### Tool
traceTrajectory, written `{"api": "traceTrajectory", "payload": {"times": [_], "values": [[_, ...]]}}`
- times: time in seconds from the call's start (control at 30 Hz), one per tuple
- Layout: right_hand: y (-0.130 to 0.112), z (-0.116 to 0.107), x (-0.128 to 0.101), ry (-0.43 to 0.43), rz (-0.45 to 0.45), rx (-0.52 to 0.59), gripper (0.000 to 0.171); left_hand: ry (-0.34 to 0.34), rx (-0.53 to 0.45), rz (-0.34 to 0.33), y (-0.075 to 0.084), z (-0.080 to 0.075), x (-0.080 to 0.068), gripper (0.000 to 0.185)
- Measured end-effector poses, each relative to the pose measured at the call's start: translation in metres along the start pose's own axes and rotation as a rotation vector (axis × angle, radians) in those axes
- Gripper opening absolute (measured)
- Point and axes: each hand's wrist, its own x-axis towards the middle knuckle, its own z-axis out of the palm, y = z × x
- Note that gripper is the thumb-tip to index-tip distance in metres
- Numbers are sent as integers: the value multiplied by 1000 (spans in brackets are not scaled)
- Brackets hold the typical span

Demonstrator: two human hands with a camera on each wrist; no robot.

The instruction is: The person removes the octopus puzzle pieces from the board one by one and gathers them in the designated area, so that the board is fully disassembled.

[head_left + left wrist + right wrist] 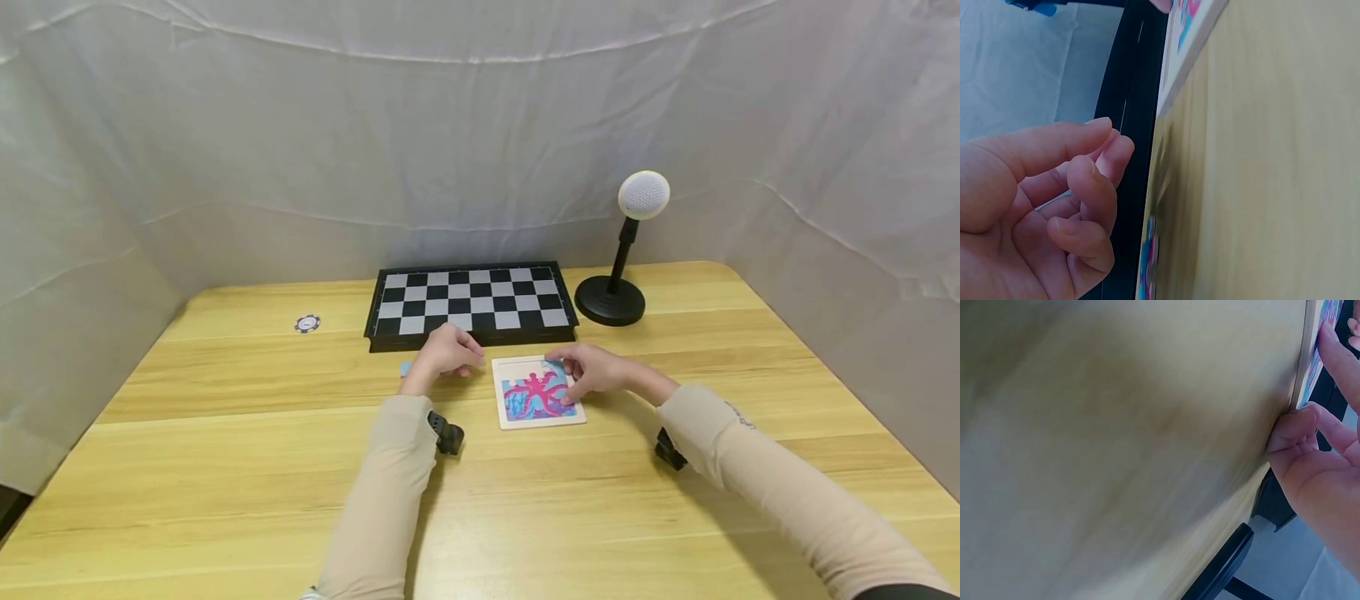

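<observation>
A square jigsaw puzzle in a pale tray point(542, 423) shows a pink octopus on blue, with an unfilled patch along its upper part. My right hand point(596, 369) rests at its right side, thumb on the picture and index finger at the top rim. In the right wrist view, the other fingers point(1294, 428) bend beside the tray's edge. Left of the tray, my left hand point(450, 350) hovers close over the table with loosely bent fingers, nothing showing between them. Loose puzzle pieces point(1148, 259) lie below it, blue and pink, mostly hidden by that hand in the head view.
Behind the hands lies a black-framed checkered board point(472, 302). A round white-headed microphone point(643, 196) on a black stand rises at the back right. One poker chip point(307, 323) lies at the back left. Pale cloth point(450, 150) encloses the wooden table point(225, 467).
</observation>
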Motion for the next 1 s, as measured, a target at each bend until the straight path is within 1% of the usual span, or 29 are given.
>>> {"api": "traceTrajectory", "payload": {"times": [0.17,0.5,0.63,0.77,1.0], "values": [[0,1,-1,7,9,13,64,-24,14,26,7,9,3,6],[-1,1,-2,19,53,24,68,-50,5,75,16,26,7,7],[-1,1,-1,19,57,28,69,-70,-1,94,20,32,9,7],[-1,1,-1,16,51,25,69,-90,-4,103,23,36,10,6],[1,1,0,15,40,32,69,-104,45,102,27,42,11,7]]}}
